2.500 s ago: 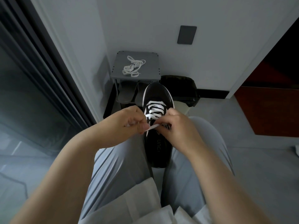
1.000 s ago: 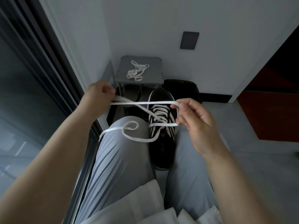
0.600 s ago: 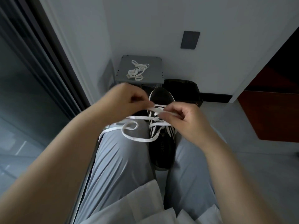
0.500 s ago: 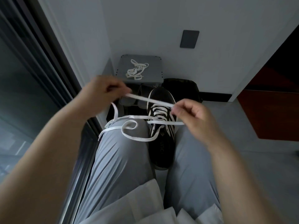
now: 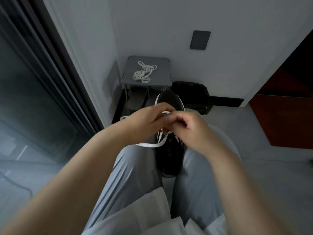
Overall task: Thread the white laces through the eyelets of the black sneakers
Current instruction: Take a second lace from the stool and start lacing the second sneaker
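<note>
Together, left hand [image 5: 147, 120] and right hand [image 5: 192, 132] pinch the flat white lace [image 5: 149, 144] above the black sneaker [image 5: 169, 160].

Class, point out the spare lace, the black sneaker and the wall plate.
spare lace [image 5: 144, 72], head view, middle of the bundle.
black sneaker [image 5: 169, 100], head view, toe cap.
wall plate [image 5: 200, 40], head view, its centre.

Your left hand [image 5: 149, 119] and right hand [image 5: 191, 129] meet over the black sneaker [image 5: 169, 158].
Both hands curl their fingers on the white lace [image 5: 149, 145] above the eyelets, and the sneaker sits between your knees. A loop of the lace trails onto your left thigh [image 5: 132, 167]. Beyond, a second lace [image 5: 144, 72] lies bunched on a grey shelf [image 5: 162, 68].
</note>
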Demonstrator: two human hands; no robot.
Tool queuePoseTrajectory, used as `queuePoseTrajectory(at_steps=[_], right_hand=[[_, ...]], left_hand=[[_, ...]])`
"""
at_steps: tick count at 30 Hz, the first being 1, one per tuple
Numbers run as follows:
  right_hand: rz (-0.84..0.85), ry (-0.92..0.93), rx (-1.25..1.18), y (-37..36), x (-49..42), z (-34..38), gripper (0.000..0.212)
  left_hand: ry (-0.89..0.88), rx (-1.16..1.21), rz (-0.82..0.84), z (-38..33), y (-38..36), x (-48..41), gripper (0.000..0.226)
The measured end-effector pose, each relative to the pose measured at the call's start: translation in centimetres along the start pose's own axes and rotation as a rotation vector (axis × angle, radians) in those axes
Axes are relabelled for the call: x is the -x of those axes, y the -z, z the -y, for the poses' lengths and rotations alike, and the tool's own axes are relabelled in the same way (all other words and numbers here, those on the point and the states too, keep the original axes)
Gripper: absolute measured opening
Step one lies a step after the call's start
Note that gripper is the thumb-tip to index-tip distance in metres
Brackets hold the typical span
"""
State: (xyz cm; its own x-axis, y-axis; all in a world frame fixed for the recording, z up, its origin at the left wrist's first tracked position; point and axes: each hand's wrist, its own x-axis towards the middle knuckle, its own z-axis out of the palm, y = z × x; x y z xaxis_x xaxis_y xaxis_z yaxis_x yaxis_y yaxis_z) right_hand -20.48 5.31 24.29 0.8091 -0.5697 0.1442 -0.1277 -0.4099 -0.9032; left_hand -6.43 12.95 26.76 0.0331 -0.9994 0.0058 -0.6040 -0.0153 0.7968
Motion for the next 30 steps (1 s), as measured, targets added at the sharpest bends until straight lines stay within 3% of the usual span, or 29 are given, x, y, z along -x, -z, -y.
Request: queuePoseTrajectory(at_steps=[3,9,14,18,23,26,30], right_hand=[[-0.054,-0.037,0.019,1.3,0.4,-0.5,0.017],[-0.135,-0.122,0.076,1.1,0.6,-1.4,0.023],[-0.216,-0.121,0.123,-0.3,0.1,-0.8,0.005],[-0.291,-0.149,0.218,-1.1,-0.2,-0.9,0.008],[-0.260,-0.188,0.342,-1.0,0.1,-1.6,0.023],[-0.205,-0.240,0.470,-1.4,0.2,-1.6,0.031],[-0.097,-0.279,0.428,-1.8,0.2,-1.5,0.021]], left_hand=[[0.061,-0.137,-0.034,0.7,1.9,0.4,0.006],[0.152,-0.177,-0.114,2.3,3.3,1.9,0.009],[0.123,-0.122,-0.024,2.0,0.8,1.4,0.021],[0.097,-0.015,-0.135,1.7,-0.8,1.1,0.015],[0.135,-0.070,-0.342,2.6,-1.1,1.3,0.011],[0.108,-0.260,-0.356,3.0,-1.6,1.3,0.009],[0.094,-0.343,-0.328,3.2,-2.1,1.4,0.012]])
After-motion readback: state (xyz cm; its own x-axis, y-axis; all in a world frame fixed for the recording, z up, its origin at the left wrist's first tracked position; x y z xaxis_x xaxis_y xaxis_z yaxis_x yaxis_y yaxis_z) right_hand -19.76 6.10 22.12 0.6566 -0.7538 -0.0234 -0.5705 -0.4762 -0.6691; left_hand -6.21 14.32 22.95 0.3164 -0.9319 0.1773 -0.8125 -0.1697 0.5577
